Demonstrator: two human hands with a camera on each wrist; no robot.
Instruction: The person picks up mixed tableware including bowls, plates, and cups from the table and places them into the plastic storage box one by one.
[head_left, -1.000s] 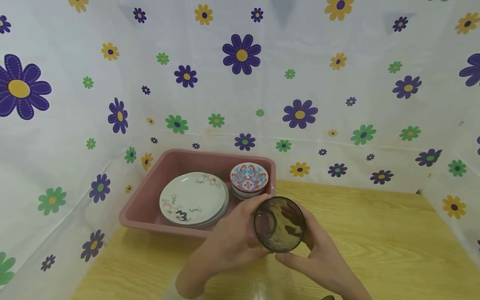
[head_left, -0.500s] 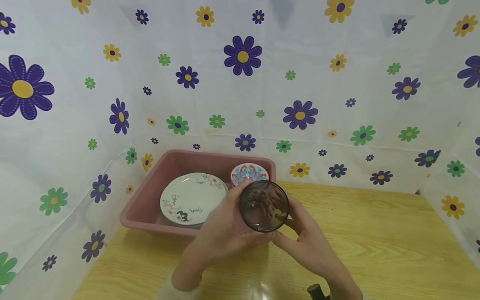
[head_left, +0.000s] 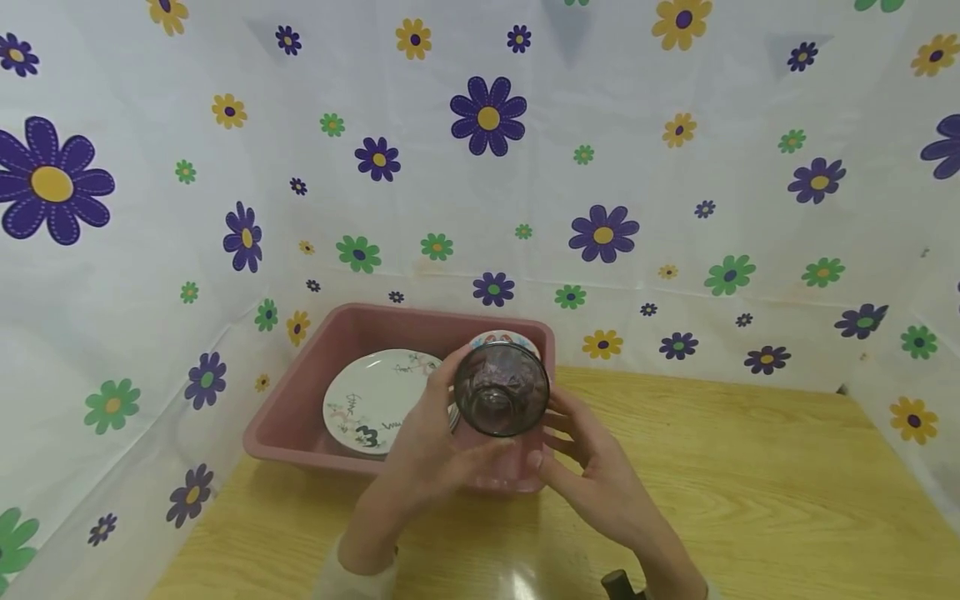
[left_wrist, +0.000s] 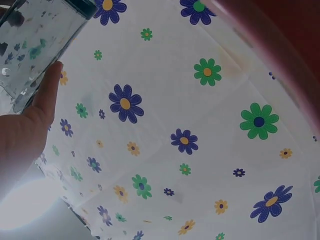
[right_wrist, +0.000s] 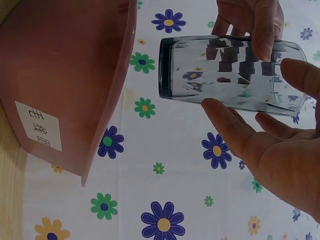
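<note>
Two hands hold one clear smoky glass [head_left: 501,390] just left of the middle of the head view, its mouth turned toward the camera, above the right end of a pink tub [head_left: 294,417]. The left hand [head_left: 423,454] comes up from the lower centre and curls its fingers round the left side of the glass; in the left wrist view, the thumb [left_wrist: 46,95] lies flat against the glass wall [left_wrist: 35,40] at the upper left of that frame. The right hand [head_left: 592,479] reaches in from the lower right, its fingertips pressed on the lower right of the glass. In the right wrist view the glass [right_wrist: 230,72] lies sideways across the upper half of the frame, with the right hand's thumb and fingers [right_wrist: 235,131] cupped loosely under it and the left hand's fingers [right_wrist: 262,30] wrapped over its top.

Inside the tub, a white plate [head_left: 375,400] with drawn markings lies at the left, and a patterned bowl [head_left: 495,340] shows only its rim behind the glass. The tub sits on a wooden table [head_left: 750,500] at the frame's lower half. Flowered sheeting [head_left: 675,167] covers the walls behind and to both sides. On the tub's outer wall, at the left of the right wrist view, is a white label [right_wrist: 42,131].
</note>
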